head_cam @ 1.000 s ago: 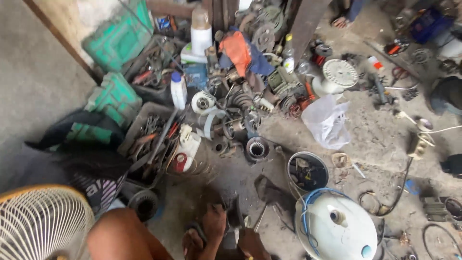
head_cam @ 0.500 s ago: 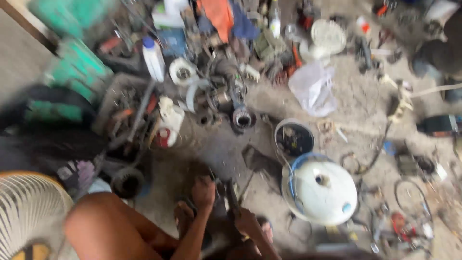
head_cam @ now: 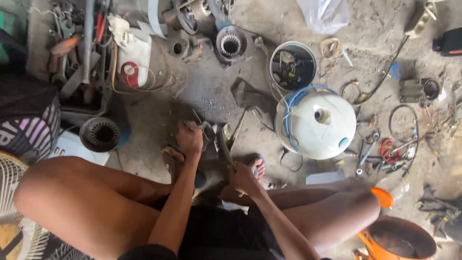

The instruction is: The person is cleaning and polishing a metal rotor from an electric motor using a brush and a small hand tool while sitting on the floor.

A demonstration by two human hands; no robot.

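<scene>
Bare floor (head_cam: 211, 91) lies open just past the hands. Left hand (head_cam: 189, 138) and right hand (head_cam: 242, 177) both squeeze a dark metal part (head_cam: 215, 142) between them.

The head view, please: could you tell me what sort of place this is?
Probably an informal repair workshop on a bare concrete floor: round metal motor stators, a white domed appliance housing, and scattered hand tools surround the seated person.

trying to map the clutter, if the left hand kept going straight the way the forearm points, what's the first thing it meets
Past the dark metal part it grips, the left hand points up the picture over bare concrete floor; the first thing looks like the grey motor parts, though depth is unclear.
</scene>
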